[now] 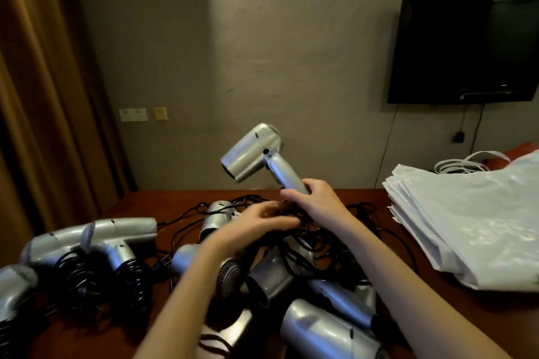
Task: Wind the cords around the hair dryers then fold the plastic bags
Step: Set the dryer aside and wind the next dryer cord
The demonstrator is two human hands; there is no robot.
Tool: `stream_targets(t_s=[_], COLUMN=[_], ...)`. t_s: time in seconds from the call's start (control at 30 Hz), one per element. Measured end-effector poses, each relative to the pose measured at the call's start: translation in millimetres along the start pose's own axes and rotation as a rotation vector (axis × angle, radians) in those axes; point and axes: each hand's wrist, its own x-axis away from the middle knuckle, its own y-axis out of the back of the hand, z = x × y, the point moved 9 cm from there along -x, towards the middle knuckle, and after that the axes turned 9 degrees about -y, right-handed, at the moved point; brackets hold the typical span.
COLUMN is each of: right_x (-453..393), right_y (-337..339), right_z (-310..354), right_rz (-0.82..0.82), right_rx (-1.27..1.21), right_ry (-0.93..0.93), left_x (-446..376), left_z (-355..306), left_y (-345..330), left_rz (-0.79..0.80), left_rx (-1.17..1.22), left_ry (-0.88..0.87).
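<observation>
1. My right hand (316, 198) grips a silver hair dryer (259, 154) by its handle, above the brown table (151, 201).
2. My left hand (256, 223), blurred, seems to pinch black cords (315, 242).
3. White plastic bags (472, 227) lie stacked at right, below a wall television (463, 46).

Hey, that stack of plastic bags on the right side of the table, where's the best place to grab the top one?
Take the top of the plastic bags at the near-left corner, coming in from the left. The edges fan out there, so single layers are easiest to pinch apart. This is a judgement from how they lie.
</observation>
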Motion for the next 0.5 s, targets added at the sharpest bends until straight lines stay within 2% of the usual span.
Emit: stream_targets(t_s=[0.07, 0.17, 0.2, 0.27, 0.37, 0.43, 0.5], right_x=[1, 5, 7, 7, 10, 16, 23], right_y=[9, 18, 19, 15, 14, 16, 15], right_z=[-3, 1, 4, 4, 2, -6, -19], right_rz=[0.095, 0.272, 0.315, 0.395, 0.455, 0.495, 0.581], right_rx=[-0.060, -0.128, -0.116, -0.054, 0.010, -0.153, -0.579], right_ry=[0.011, 0.013, 0.011, 0.005, -0.058, -0.148, -0.230], left_x=[14, 27, 27, 22, 15, 16, 15], left_z=[11, 24, 27, 29, 30, 39, 48], left_y=[41, 100, 106, 99, 78, 69, 63], left_rz=[-0.088, -0.394, -0.445, -0.433, -0.364, -0.412, -0.474], left_rx=[0.071, 0.196, 0.273, 0.449, 0.455, 0.453, 0.538], left_ry=[0.119, 0.105, 0.095, 0.091, 0.106, 0.126, 0.095])
